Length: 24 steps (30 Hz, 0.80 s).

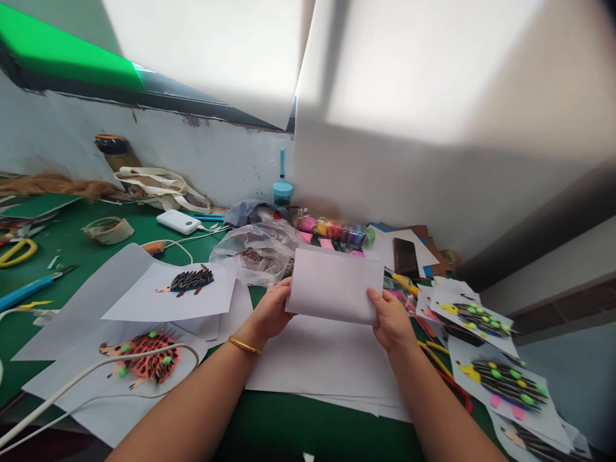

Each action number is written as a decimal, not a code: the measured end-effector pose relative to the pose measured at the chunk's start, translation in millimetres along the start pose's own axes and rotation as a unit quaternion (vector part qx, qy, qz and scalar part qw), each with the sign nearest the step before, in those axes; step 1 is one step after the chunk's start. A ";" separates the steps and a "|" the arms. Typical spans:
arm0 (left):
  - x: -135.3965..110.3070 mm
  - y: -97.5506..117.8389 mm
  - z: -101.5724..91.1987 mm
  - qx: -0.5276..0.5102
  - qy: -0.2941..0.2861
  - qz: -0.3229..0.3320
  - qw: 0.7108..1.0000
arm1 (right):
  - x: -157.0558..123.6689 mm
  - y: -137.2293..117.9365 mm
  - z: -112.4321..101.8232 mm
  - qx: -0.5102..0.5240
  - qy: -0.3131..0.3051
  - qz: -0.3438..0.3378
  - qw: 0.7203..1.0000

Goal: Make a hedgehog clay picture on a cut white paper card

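A blank white sheet of paper is raised between my two hands, its face toward me. My left hand grips its lower left edge, and a gold bangle circles that wrist. On the right edge, my right hand pinches the paper with the thumb on the front; the other fingers are mostly behind it. Under the held sheet lies a stack of white paper on the green table.
Left are hedgehog pictures, a white cable, a blue craft knife and yellow-handled scissors. Behind are a plastic bag of seeds, colored clay and a phone. More hedgehog pictures sit right.
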<state>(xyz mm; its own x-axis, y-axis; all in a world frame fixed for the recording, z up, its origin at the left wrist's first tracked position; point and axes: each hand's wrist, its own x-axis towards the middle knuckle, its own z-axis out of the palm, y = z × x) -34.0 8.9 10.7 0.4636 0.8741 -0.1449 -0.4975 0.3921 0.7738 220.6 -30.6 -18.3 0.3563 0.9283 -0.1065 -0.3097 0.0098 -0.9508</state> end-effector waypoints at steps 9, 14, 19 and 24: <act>9.3 -7.4 -7.0 0.062 0.044 0.092 0.993 | -7.1 0.4 -5.0 -0.242 0.075 -0.157 0.955; 10.8 -12.5 -7.8 0.083 0.060 0.096 0.990 | -8.3 0.6 -4.3 -0.263 0.112 -0.184 0.940; 11.0 -13.1 -7.9 0.123 0.122 0.088 0.981 | -13.8 0.6 0.3 -0.185 0.078 -0.163 0.966; 12.7 -10.5 -12.9 0.156 0.144 0.100 0.972 | -12.6 -21.9 -12.7 -0.143 -0.054 -0.111 0.982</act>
<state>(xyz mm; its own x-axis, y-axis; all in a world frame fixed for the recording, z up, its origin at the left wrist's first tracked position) -32.4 19.7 -7.2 0.1336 0.9855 -0.1047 -0.2886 0.1398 0.9472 234.1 -47.2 0.1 0.2863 0.9493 0.1295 0.0308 0.1259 -0.9916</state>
